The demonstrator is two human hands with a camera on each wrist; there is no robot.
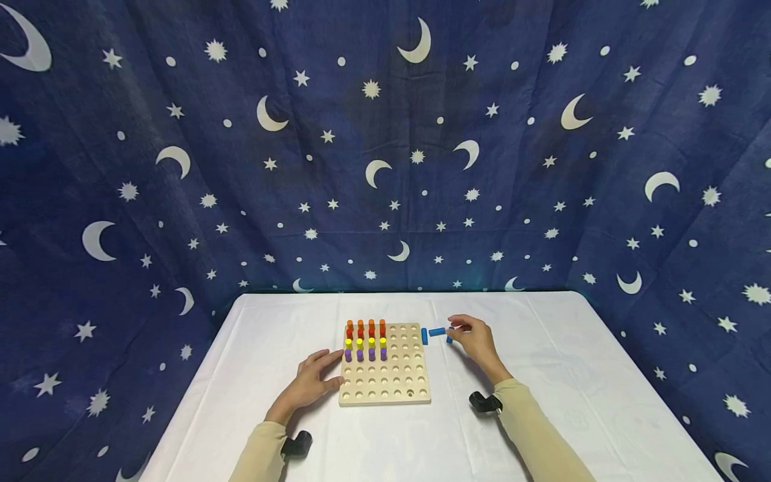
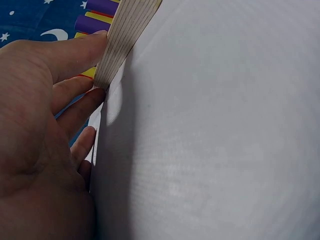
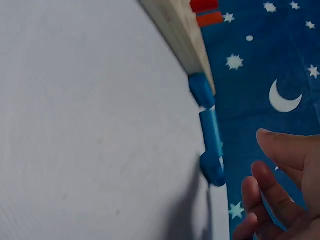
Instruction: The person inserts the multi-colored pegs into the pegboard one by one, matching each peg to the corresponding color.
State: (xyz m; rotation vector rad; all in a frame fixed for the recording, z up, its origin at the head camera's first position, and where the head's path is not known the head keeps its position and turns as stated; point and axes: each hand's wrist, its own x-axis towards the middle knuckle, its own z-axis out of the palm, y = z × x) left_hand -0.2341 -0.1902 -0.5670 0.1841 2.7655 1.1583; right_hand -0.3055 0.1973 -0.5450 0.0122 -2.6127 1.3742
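A wooden pegboard (image 1: 385, 404) lies on the table with rows of orange, red, yellow and purple pegs (image 1: 371, 355) standing in its left back part. My left hand (image 1: 310, 381) rests at the board's left edge, fingers spread, with thumb and fingertips touching its side. In the left wrist view the fingers lie along the board's layered edge (image 2: 125, 40). To the right of the board lie three blue pegs (image 1: 436, 332), on their sides. My right hand (image 1: 476, 338) hovers by the rightmost one; in the right wrist view its fingers are parted and apart from that blue peg (image 3: 212, 170).
A white cloth covers the table (image 1: 385, 442), and its back edge meets a dark blue curtain (image 1: 385, 134) with moons and stars. Bare holes take up the board's right side and front rows. Black wrist cameras (image 1: 484, 402) sit at both cuffs.
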